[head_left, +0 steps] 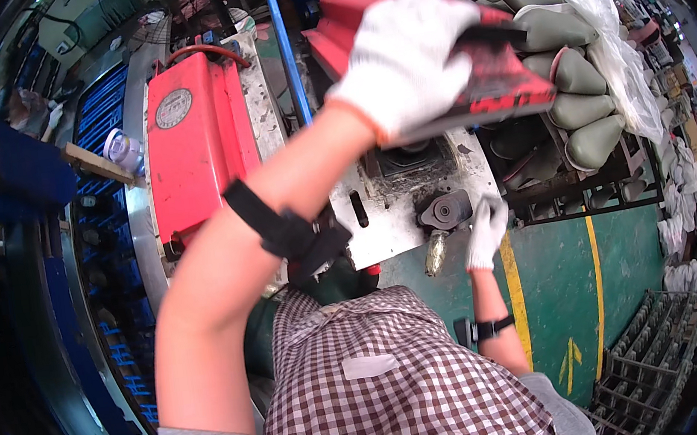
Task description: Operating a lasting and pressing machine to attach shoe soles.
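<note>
My left hand point(412, 60), in a white knit glove, reaches over a red machine cover point(513, 78), its fingers curled round the cover's black handle point(495, 34). The cover is raised at a tilt above a worn metal plate point(398, 238), and a dark base shows beneath it. My right hand point(488, 232), also gloved, is beside the plate's right edge. Its thumb and fingers are apart and nothing shows in them. Near it a grey part with a round centre point(445, 209) lies at the plate's corner.
A second red cover point(203, 148) is down on the left. Several grey-green shoe-shaped pieces point(577, 71) fill a rack on the right, partly under clear plastic sheeting point(592, 18). A shiny wrapped cylinder point(435, 254) sits below the plate's corner. A metal rack point(652, 355) stands at lower right.
</note>
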The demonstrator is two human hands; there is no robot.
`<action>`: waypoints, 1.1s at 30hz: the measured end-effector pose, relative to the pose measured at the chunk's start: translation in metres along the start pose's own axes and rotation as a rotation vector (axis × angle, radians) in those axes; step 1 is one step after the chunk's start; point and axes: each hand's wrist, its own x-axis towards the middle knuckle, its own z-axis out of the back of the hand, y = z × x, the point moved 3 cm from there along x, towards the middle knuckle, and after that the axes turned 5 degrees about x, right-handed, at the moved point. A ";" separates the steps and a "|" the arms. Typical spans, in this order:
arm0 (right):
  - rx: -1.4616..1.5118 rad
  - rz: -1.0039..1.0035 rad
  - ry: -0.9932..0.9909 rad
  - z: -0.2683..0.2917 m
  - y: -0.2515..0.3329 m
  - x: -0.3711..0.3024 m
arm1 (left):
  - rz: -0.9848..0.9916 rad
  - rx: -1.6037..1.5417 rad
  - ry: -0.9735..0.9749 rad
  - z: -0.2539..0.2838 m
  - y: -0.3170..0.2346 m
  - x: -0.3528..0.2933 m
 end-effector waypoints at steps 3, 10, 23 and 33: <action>0.358 -0.449 0.147 0.029 -0.074 -0.056 | -0.021 -0.010 -0.010 -0.034 -0.025 -0.047; 0.684 -0.802 0.529 0.005 0.014 -0.103 | -0.104 -0.006 -0.048 -0.099 -0.036 -0.174; 0.574 -0.862 0.114 0.053 -0.040 -0.015 | -0.146 0.041 -0.019 -0.134 -0.029 -0.226; -0.579 0.317 0.052 -0.018 0.021 -0.002 | 0.309 -0.202 0.253 -0.011 -0.024 -0.235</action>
